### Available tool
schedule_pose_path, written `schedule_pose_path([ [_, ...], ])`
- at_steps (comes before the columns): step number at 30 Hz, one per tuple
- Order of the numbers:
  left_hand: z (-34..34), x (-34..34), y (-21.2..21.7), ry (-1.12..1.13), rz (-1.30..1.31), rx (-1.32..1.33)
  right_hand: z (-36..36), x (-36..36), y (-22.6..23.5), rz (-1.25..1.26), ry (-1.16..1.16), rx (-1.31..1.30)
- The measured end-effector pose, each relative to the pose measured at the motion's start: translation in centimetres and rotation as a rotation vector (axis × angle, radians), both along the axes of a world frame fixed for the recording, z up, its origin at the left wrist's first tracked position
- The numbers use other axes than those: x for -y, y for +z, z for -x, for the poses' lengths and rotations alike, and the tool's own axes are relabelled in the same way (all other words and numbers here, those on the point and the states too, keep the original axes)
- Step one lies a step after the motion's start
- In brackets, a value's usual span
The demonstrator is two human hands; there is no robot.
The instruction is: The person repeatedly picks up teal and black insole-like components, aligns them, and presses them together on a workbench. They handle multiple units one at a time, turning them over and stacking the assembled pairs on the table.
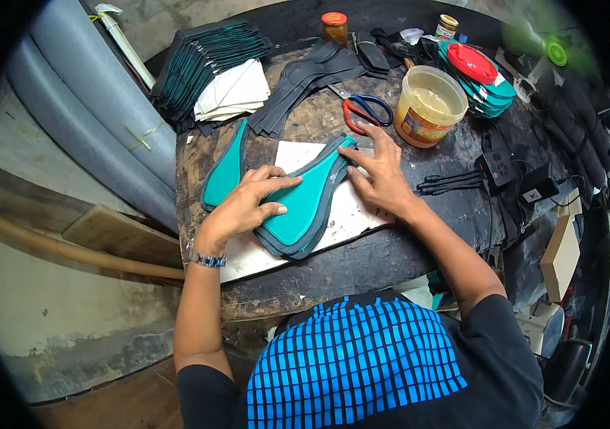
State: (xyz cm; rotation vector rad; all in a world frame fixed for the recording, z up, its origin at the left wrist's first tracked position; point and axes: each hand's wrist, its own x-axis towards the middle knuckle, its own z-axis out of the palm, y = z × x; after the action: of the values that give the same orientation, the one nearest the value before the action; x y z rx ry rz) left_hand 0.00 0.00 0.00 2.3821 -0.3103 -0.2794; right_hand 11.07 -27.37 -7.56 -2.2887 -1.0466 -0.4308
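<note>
Teal insole piece [298, 211] looked light, flexible, dark-rimmed; lay flat on desk [319, 268]. Left hand [244, 207] fingers spread, pressing wide end; right hand [380, 175] fingers flat at narrow tip. Best held by edges.

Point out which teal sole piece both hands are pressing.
The teal piece on the white board, under left hand and right hand. The other teal piece lies untouched, further left.

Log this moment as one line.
left hand: pressing teal insole piece | right hand: pressing its narrow end | under: white slab | nearby: scissors
</note>
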Motion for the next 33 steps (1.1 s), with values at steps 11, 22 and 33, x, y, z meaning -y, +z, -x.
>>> schedule_pose_path([
  [11,-0.2,-0.2,-0.5,0.02,0.068,-0.039,2.0,0.5,-0.1,0.154,-0.08,0.129],
  [22,0.1,-0.4,-1.1,0.031,0.188,-0.042,-1.8,0.6,0.2,0.375,-0.031,0.131],
  [33,0.2,-0.4,-1.4,0.051,0.196,0.002,2.3,1.0,0.8,0.447,0.238,-0.015],
])
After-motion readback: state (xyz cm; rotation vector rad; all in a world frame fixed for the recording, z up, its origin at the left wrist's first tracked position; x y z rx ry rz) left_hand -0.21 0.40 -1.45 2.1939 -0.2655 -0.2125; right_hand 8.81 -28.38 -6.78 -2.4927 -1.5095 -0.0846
